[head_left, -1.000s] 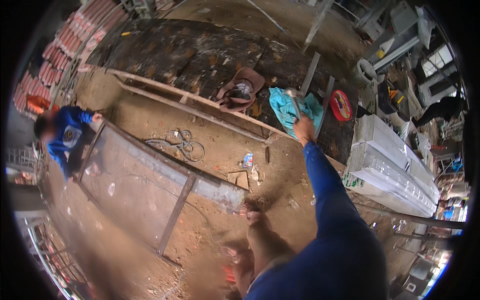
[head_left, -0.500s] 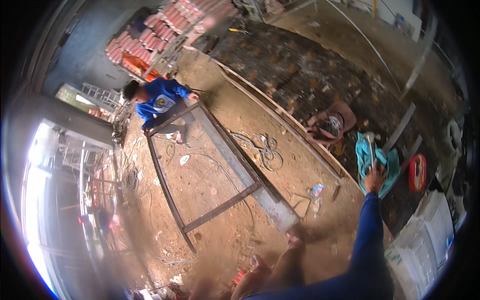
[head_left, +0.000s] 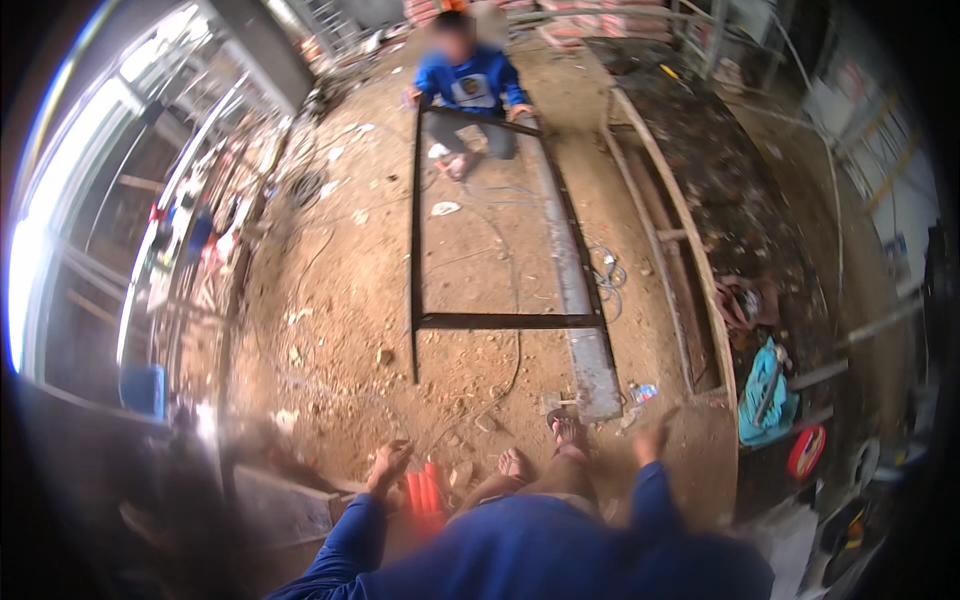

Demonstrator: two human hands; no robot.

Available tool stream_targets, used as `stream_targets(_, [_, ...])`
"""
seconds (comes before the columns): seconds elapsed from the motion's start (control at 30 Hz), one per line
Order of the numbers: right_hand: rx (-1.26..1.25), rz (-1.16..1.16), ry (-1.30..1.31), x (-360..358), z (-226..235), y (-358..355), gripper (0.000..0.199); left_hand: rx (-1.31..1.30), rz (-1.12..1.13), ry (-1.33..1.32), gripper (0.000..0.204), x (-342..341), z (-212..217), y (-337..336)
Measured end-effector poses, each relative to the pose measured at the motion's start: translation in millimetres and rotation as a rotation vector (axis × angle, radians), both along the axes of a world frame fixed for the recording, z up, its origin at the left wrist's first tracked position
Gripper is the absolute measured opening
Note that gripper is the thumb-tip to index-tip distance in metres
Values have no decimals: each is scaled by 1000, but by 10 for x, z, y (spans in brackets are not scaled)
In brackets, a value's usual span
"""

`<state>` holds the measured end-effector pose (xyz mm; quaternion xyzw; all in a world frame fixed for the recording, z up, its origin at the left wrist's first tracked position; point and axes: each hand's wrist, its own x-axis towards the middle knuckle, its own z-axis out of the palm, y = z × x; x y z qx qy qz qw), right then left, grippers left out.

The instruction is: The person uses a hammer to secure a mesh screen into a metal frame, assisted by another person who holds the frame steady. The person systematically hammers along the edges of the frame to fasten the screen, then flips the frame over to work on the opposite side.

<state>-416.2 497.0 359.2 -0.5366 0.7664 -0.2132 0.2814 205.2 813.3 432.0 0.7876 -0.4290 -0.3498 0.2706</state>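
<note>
My left hand [head_left: 388, 466] hangs low over the dirt floor, with its fingers loosely apart and nothing seen in them. Close by it are bright red-orange rod-like shapes [head_left: 425, 490]. My right hand [head_left: 652, 440], somewhat blurred, is held out on the other side with a finger stretched and no object visible in it. Ahead of my feet stands a dark metal frame [head_left: 510, 321] with a long grey metal strip [head_left: 598, 375] along its right side. A crouching person in a blue top [head_left: 480, 85] grips its far end with both hands.
On the dark worktable [head_left: 745, 215] at right lie a brown cap [head_left: 745, 302], a teal cloth [head_left: 765, 415] with a metal tool [head_left: 769, 393] on it, and a red oval container [head_left: 806, 452]. Looped cable [head_left: 610, 272] lies on the floor. A blue container [head_left: 143, 390] is at left.
My right hand has let go of the metal tool on the teal cloth and come back toward my body. My left hand has come into view. The view has turned toward the frame.
</note>
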Motion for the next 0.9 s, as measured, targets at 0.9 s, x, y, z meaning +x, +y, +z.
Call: stream_targets(0.9, [243,526,-448,4273,4169,-1976,102,335,973,834,26,959,-698,403])
